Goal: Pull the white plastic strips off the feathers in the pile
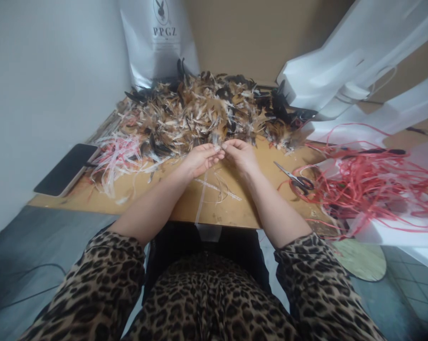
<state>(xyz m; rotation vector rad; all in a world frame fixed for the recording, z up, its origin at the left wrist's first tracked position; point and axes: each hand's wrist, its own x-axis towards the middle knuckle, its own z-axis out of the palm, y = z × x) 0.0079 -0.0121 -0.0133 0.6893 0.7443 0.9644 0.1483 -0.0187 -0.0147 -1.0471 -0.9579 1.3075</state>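
Note:
My left hand (204,159) is closed in a pinch over the wooden table, with a small brown-and-white feather (216,138) upright at its fingertips. Close beside it, my right hand (241,155) also pinches, its thumb and fingertip nearly meeting those of the left. Whatever lies between the right fingertips is too small to make out. Just beyond both hands spreads a big heap of brown, white and black feathers (195,111). Below them a thin white strip (201,203) runs down to the table's front edge, crossed by another pale strip (219,189).
Scissors (296,178) lie at the right, touching a tangle of red plastic strings (377,184). Pink and white strips (116,154) are piled at the left, near a dark phone (67,169). A white printed bag (160,47) stands behind the heap; white sheeting (341,61) hangs at the right.

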